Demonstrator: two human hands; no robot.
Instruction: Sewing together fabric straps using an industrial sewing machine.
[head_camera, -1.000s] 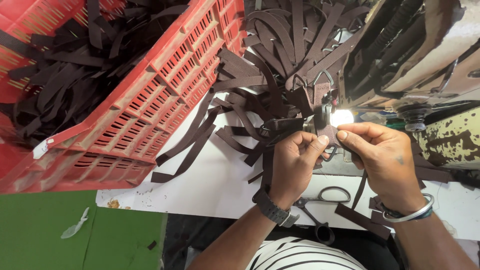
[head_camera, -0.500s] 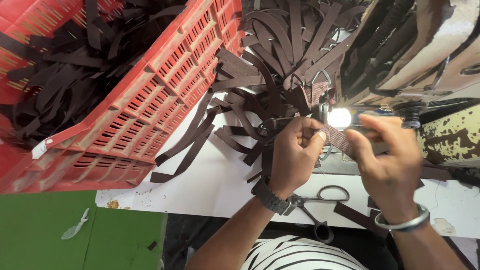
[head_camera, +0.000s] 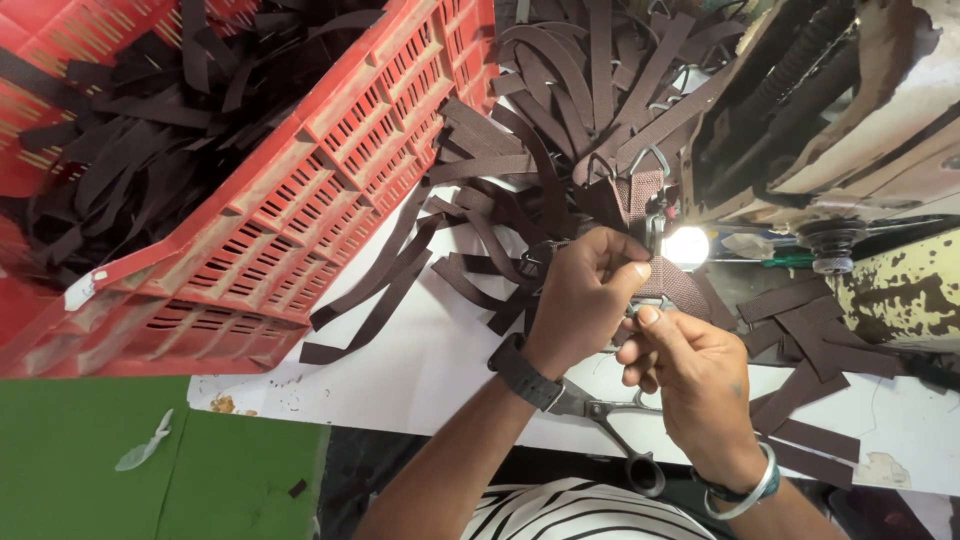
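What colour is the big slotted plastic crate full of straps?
Red slotted plastic crate, clearest in the head view.

One red crate; one scissors; two hands.

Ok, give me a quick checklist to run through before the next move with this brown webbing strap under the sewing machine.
1. Left hand pinching the brown webbing strap: ok.
2. Right hand on the strap's near end, just below the left thumb: ok.
3. Strap end lit by the small bright work lamp: ok.
4. Fingertips away from the needle: cannot tell, the needle is hidden.
5. Metal scissors lying flat on the white table, apart from the fingers: ok.
6. Loose brown straps crowd the area beside the hands: not ok.
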